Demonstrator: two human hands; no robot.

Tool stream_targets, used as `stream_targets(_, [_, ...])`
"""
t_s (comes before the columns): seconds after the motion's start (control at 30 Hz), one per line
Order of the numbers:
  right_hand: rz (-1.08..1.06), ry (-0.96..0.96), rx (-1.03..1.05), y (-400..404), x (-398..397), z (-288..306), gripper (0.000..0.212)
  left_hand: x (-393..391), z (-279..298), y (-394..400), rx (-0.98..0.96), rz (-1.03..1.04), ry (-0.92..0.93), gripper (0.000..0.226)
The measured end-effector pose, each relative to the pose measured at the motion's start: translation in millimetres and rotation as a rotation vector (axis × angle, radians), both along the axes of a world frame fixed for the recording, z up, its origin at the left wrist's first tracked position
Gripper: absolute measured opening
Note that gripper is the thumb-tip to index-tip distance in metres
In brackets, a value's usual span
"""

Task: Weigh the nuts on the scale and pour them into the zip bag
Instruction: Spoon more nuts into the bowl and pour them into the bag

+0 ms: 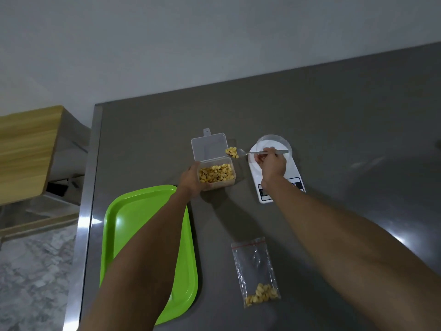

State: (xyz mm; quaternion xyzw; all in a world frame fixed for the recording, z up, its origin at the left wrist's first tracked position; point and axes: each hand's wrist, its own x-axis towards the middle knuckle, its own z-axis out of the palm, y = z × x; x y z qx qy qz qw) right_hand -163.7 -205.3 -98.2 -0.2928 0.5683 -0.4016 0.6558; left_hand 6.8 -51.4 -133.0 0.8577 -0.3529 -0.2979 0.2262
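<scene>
Right fingers (259, 158) pinch spoon (260, 152); left fingers (195, 167) grip nut box (217, 174) clear of scale (274, 173).

1 scale (276, 180), 1 bowl (274, 142), 1 spoon (257, 153), 1 nut box (216, 176), 1 zip bag (255, 271), 1 tray (133, 225), 2 hands (191, 180).

Single head-worn view, looking forward and down, table (334, 115) close

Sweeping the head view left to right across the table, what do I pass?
Green tray → left hand gripping the nut container → loaded spoon → right hand holding the spoon's handle over the scale. The zip bag lies nearer, between container and scale.
</scene>
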Motion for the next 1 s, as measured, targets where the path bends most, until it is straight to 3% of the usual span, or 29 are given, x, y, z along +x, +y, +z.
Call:
stream_targets(0.17, [-0.144,0.072,-0.098,-39,-29,16,0.032,2,-3,-5,0.042,0.002,-0.016,0.094])
stream_targets(0.23, [-0.143,0.211,-0.14,-45,-40,16,0.03,2,-3,-7,0.047,0.015,-0.003,0.095])
stream_targets(0.4, [0.006,0.612,-0.298,-47,-57,2,0.025,4,-6,-9,0.054,0.032,0.036,0.098])
stream_targets(0.53, [0.194,0.806,-0.562,-44,-61,3,0.026,5,-6,-9,0.07,0.033,0.046,0.097])
stream_targets(0.63, [0.148,0.76,-0.618,-48,-57,10,0.027,12,-14,-7,0.05,0.045,0.066,0.098])
stream_targets(0.77, [0.073,0.48,-0.579,-44,-38,22,0.021,17,-21,-6,0.062,0.018,0.043,0.091])
stream_targets(0.87, [0.218,0.286,-0.536,-26,-18,24,0.017,12,-10,-4,0.055,0.016,0.051,0.089])
stream_targets(1.0, [0.563,0.416,-0.643,-1,0,0,0.018,2,5,-3,0.041,0.016,0.038,0.088])
